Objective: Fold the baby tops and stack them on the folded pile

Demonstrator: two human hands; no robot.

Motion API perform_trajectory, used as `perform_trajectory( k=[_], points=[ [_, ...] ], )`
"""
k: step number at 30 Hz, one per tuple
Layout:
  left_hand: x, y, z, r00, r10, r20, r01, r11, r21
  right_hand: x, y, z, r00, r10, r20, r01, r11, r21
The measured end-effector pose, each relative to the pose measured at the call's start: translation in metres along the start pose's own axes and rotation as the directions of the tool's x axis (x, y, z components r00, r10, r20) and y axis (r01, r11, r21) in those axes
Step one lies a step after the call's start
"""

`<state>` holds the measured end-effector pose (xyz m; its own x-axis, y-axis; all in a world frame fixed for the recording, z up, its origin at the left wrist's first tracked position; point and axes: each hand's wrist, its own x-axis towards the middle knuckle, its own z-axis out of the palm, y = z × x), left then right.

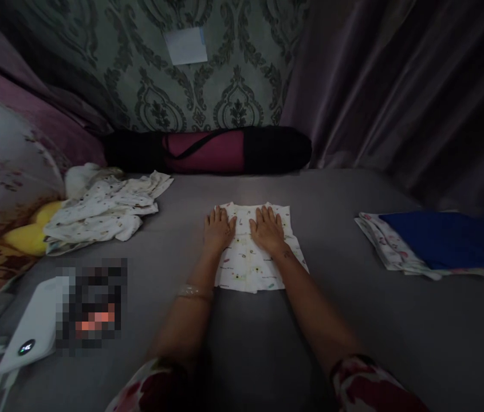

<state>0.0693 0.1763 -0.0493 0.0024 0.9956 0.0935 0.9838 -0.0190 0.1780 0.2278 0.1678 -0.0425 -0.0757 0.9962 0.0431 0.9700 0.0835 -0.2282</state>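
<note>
floral sleeves (366, 383) came in at the bottom edge, nearest my camera, and from them i saw both forearms reach forward over a grey sheet (331, 320). the left hand (218, 230) lay palm down on the upper left part of a white printed cloth (248, 257), its fingers open. the right hand (267, 230) pressed flat on the upper right part, fingers open and spread; neither gripped anything. the cloth lay flat on the sheet, between the forearms. well off to the right i had a stack of folded clothes (392, 246) with a blue cloth (448, 237) on top. to the left were a crumpled spotted cloth (104, 212), a yellow object (31, 232) and a white power bank (35, 326). a black and pink bag (207, 151) lay along the far edge.
</note>
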Motion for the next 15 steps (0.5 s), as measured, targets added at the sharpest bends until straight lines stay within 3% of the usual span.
perform_trajectory(
  k=[6,9,12,15],
  points=[
    [-0.002,0.0,0.0,0.997,0.013,-0.07,-0.017,0.999,-0.051,0.0,0.002,0.001,0.999,-0.019,-0.029,0.019,1.0,0.012],
    [-0.004,-0.003,-0.002,0.993,0.012,-0.12,-0.024,0.995,-0.1,-0.004,0.006,-0.007,0.998,-0.054,0.015,0.054,0.998,0.039],
    [-0.011,-0.012,-0.003,0.992,0.055,-0.113,-0.068,0.991,-0.117,-0.017,0.017,-0.013,0.989,-0.131,0.066,0.129,0.991,0.037],
    [-0.024,-0.025,-0.006,0.986,0.15,-0.067,-0.155,0.984,-0.085,-0.038,0.031,-0.016,0.979,-0.199,0.037,0.2,0.98,-0.009]
  ],
)
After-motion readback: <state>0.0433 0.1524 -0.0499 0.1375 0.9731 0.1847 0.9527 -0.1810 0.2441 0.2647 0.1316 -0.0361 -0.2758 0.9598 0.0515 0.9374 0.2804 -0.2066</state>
